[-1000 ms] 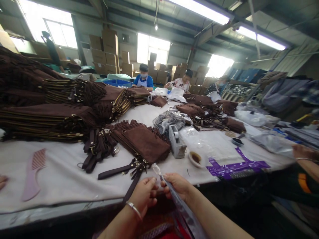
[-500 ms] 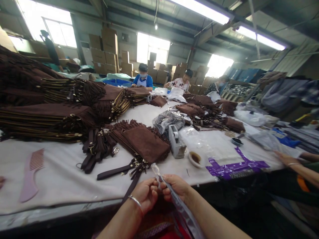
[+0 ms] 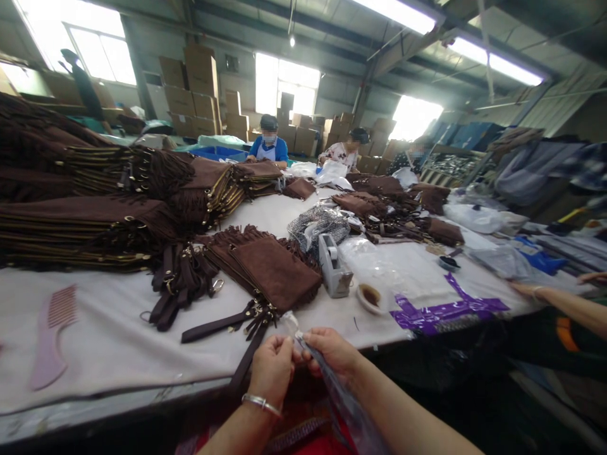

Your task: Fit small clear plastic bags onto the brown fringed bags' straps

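Lilac comb [image 3: 51,341] is lying on tbl [image 3: 137,341]; grey tape disp. [image 3: 337,278] is standing nr sm. bowl [image 3: 370,298]; purple tape [image 3: 429,316] is running along front edge; cardboard bxs [image 3: 202,76] are sitting stacked in bkgd.

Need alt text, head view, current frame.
Wearer's right hand grips a plastic strip, left hand at its upper end, before a cloth-covered table. On it: brown bags, a comb, a tape dispenser; co-workers beyond.

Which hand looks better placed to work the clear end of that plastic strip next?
Probably the left hand: it sits beside the clear end, while the right hand grips the plastic strip and could steady it. Whether the left touches that end is unclear.
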Demonstrator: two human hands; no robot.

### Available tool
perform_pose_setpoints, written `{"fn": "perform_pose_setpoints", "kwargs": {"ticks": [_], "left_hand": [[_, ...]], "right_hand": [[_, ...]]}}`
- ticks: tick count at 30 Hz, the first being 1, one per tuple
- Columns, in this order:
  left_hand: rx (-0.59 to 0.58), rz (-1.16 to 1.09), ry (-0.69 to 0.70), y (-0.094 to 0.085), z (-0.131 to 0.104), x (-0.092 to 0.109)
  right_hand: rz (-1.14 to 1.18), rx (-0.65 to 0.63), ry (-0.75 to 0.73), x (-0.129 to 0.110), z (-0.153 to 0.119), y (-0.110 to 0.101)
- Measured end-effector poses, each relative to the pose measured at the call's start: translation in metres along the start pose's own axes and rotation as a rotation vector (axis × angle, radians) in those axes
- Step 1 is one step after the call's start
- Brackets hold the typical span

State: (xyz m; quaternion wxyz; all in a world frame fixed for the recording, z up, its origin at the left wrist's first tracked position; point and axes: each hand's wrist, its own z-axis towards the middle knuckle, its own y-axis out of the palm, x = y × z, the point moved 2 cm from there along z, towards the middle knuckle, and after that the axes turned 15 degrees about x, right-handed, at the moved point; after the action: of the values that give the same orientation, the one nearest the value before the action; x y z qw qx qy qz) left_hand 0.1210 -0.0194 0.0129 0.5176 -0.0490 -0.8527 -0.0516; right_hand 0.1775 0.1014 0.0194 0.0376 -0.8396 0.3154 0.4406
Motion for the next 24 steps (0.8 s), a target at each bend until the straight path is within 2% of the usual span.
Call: {"fn": "perform_pose_setpoints", "kwargs": {"ticks": [2, 8, 12, 14, 16, 20, 24], "left_hand": [[0.012, 0.061, 0.059, -0.001, 0.001, 0.002], [0.029, 0.156, 0.122, -0.003, 0.004, 0.014], [0.056, 0.344, 0.313, -0.004, 0.003, 0.022], [0.060, 0.404, 0.366, -0.004, 0.004, 0.022], [0.056, 0.427, 0.387, -0.004, 0.004, 0.021], [0.009, 0.418, 0.433, -0.008, 0.000, 0.022], [-0.095, 0.392, 0.531, -0.010, -0.010, 0.028]], "right_hand": [[-0.096, 0.058, -0.089, -0.002, -0.002, 0.001], [-0.516, 0.233, -0.364, -0.008, -0.007, 0.002], [-0.911, 0.419, -0.721, -0.012, -0.017, 0.009], [-1.076, 0.476, -0.848, -0.011, -0.022, 0.015], [-1.173, 0.446, -0.948, -0.008, -0.025, 0.020], [-1.308, 0.260, -1.156, -0.003, -0.029, 0.022], [-1.296, 0.216, -1.193, 0.000, -0.029, 0.017]]}}
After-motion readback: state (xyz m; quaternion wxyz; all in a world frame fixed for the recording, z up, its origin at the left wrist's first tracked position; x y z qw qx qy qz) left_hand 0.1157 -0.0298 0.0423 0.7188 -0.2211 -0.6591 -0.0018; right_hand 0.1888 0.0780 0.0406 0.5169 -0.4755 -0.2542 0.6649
